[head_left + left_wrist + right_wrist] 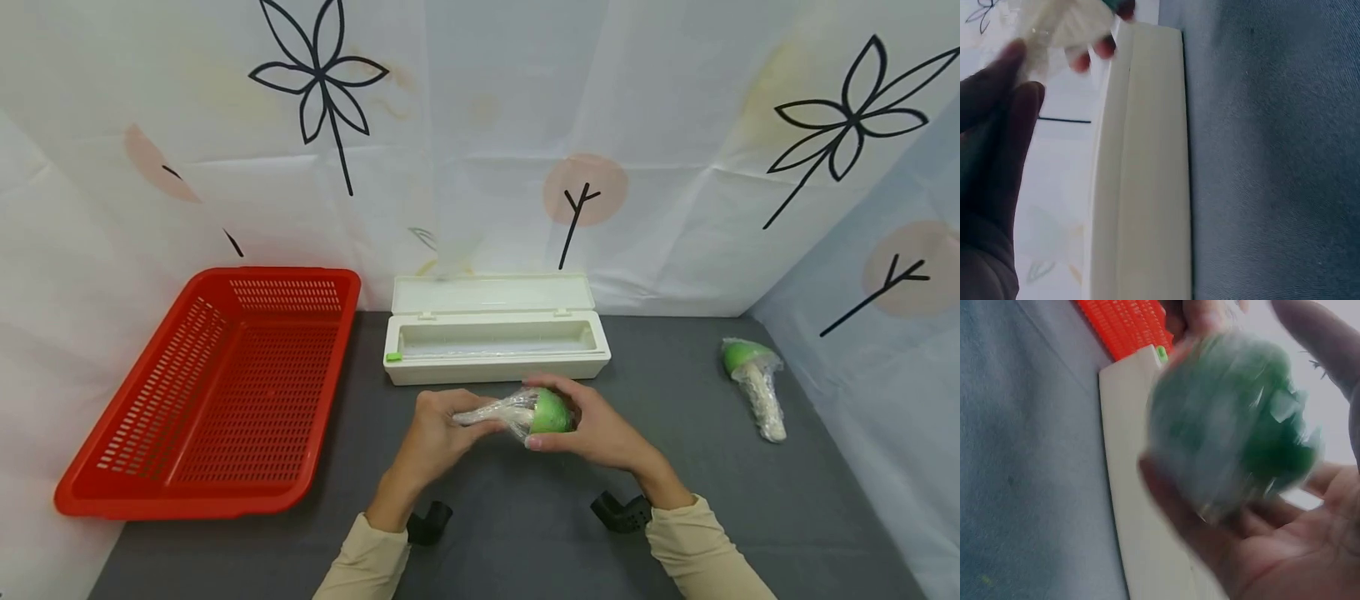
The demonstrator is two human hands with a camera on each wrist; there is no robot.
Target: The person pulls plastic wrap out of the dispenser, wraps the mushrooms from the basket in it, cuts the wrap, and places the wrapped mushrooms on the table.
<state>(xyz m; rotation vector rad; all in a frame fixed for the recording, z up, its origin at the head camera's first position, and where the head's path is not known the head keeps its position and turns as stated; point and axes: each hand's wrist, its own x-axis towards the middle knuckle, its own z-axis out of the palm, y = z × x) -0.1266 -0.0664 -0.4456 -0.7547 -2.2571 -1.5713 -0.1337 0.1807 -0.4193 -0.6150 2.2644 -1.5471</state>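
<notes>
Both hands hold a mushroom-shaped thing (550,412) with a green rounded cap and a pale stem, wrapped in clear film. My left hand (442,429) pinches the film-covered stem end between thumb and fingers. Around the green cap, my right hand (592,423) curls its thumb and fingers; the right wrist view has the cap (1229,419) large and blurred. Just behind the hands stands a white cling film box (495,371) with its lid raised and a green slider (393,357) at its left end.
At the left stands a red plastic basket (322,417) with slotted walls. A second film-wrapped green-and-white thing (757,387) of the same shape lies at the far right. A patterned white curtain (480,167) closes off the back of the dark grey table (525,550).
</notes>
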